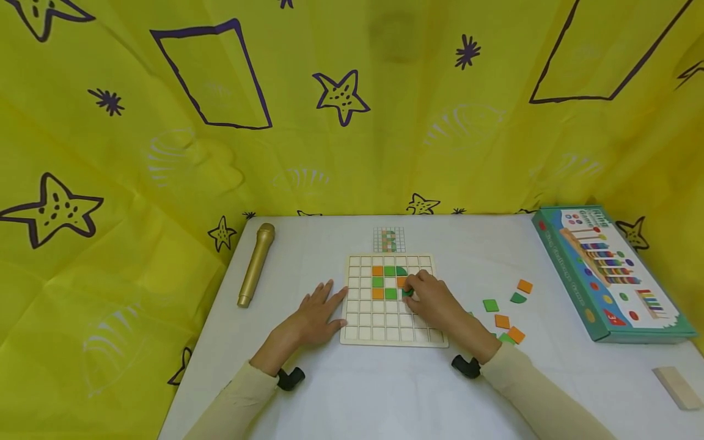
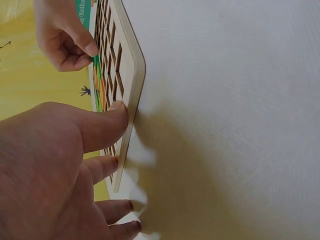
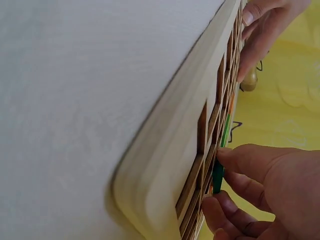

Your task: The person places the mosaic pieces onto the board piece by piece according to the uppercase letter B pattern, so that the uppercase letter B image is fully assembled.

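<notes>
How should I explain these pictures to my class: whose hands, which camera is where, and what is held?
A person works here bare-handed, with no machine. The wide picture comes from a head-worn camera looking down; the two close-ups come from black cameras on the wrists. The left hand rests its thumb on the edge of a pale wooden grid board; the right hand pinches a small dark-green piece there. The white table also bears a gold microphone-shaped object, a printed grid card, loose orange and green tiles, mostly square, and a teal-edged printed box.
</notes>
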A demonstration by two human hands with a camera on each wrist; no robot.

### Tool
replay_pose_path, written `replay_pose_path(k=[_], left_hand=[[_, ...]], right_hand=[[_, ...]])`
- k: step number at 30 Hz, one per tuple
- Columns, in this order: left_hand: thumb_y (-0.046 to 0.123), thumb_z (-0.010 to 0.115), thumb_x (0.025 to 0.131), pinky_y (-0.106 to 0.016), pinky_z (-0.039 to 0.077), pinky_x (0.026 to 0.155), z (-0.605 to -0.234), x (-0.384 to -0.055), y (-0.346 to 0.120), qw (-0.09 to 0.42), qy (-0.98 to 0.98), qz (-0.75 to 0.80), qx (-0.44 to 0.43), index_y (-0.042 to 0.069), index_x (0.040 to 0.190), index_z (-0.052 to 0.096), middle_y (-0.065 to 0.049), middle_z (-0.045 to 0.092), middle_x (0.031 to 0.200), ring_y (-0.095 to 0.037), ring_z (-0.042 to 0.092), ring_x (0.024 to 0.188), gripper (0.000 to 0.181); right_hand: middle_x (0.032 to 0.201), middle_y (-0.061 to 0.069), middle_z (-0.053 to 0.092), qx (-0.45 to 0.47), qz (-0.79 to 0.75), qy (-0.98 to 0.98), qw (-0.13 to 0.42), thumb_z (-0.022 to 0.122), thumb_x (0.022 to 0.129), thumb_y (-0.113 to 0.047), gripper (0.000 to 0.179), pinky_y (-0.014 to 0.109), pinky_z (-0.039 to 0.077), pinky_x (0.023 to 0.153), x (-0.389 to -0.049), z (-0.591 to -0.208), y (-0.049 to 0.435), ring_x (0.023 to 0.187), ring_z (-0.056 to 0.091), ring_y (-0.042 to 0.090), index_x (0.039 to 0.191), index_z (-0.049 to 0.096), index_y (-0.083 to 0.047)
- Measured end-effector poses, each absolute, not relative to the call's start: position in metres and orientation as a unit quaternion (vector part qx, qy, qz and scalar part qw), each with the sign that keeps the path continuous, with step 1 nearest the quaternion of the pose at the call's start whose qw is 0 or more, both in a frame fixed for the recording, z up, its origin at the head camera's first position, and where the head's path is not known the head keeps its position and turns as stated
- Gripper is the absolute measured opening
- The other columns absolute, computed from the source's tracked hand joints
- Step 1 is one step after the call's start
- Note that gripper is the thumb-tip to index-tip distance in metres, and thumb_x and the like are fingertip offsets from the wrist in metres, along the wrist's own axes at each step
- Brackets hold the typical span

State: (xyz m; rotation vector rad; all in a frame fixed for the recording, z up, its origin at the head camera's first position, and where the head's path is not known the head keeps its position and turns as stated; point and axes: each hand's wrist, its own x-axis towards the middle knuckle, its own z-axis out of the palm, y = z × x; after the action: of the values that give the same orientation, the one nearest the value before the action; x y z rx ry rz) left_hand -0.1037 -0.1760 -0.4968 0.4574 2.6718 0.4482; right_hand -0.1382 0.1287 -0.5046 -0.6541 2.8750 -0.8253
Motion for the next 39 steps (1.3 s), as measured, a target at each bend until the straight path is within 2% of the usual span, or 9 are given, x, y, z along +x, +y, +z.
replay_pose_path(k=[5, 13, 20, 28, 35, 39], left_hand=[[0.041, 0.058, 0.108, -0.064, 0.018, 0.128, -0.497, -0.103, -0.176, 0.196, 0.953, 0.162, 0.162, 0.017, 0.168, 0.029, -0.022, 0.016, 0.175, -0.042, 0.013, 0.162, 0.071], [0.040, 0.059, 0.107, -0.065, 0.019, 0.127, -0.493, -0.102, -0.175, 0.195, 0.953, 0.162, 0.163, 0.016, 0.168, 0.030, -0.023, 0.017, 0.174, -0.043, 0.014, 0.162, 0.071], [0.038, 0.060, 0.107, -0.066, 0.019, 0.127, -0.490, -0.101, -0.174, 0.194, 0.953, 0.170, 0.162, 0.015, 0.167, 0.032, -0.024, 0.018, 0.174, -0.043, 0.014, 0.162, 0.071], [0.039, 0.059, 0.107, -0.065, 0.019, 0.127, -0.492, -0.101, -0.175, 0.194, 0.952, 0.170, 0.164, 0.016, 0.168, 0.031, -0.023, 0.017, 0.174, -0.043, 0.014, 0.162, 0.070], [0.039, 0.058, 0.108, -0.065, 0.018, 0.127, -0.496, -0.103, -0.176, 0.194, 0.952, 0.169, 0.164, 0.016, 0.168, 0.029, -0.023, 0.016, 0.174, -0.043, 0.013, 0.162, 0.071], [0.040, 0.058, 0.108, -0.065, 0.019, 0.127, -0.496, -0.103, -0.176, 0.192, 0.954, 0.163, 0.164, 0.016, 0.168, 0.030, -0.023, 0.017, 0.174, -0.043, 0.014, 0.162, 0.071]], right_hand=[[0.104, 0.004, 0.063, -0.238, -0.273, 0.931, 0.050, 0.073, 0.099, -0.005, 0.008, 0.047, 0.052, 0.090, -0.139, -0.505, 0.126, 0.096, 0.062, 0.023, 0.102, 0.069, -0.011], [0.107, 0.007, 0.063, -0.282, -0.282, 0.914, 0.069, 0.066, 0.101, 0.003, 0.011, 0.045, 0.056, 0.094, -0.144, -0.500, 0.130, 0.102, 0.064, 0.026, 0.106, 0.071, -0.005], [0.105, 0.005, 0.062, -0.312, -0.268, 0.909, 0.063, 0.065, 0.101, 0.005, 0.016, 0.042, 0.057, 0.090, -0.149, -0.498, 0.133, 0.099, 0.063, 0.022, 0.109, 0.073, -0.006], [0.105, 0.002, 0.062, -0.307, -0.262, 0.912, 0.074, 0.065, 0.101, 0.002, 0.016, 0.040, 0.056, 0.088, -0.151, -0.499, 0.134, 0.096, 0.061, 0.018, 0.111, 0.073, -0.009], [0.113, 0.003, 0.065, -0.289, -0.247, 0.924, 0.046, 0.069, 0.101, -0.004, 0.017, 0.039, 0.041, 0.084, -0.149, -0.496, 0.142, 0.107, 0.063, 0.023, 0.114, 0.076, -0.012], [0.118, 0.009, 0.066, -0.238, -0.247, 0.938, 0.057, 0.071, 0.101, -0.009, 0.016, 0.048, 0.048, 0.093, -0.150, -0.481, 0.162, 0.114, 0.064, 0.030, 0.117, 0.075, -0.008]])
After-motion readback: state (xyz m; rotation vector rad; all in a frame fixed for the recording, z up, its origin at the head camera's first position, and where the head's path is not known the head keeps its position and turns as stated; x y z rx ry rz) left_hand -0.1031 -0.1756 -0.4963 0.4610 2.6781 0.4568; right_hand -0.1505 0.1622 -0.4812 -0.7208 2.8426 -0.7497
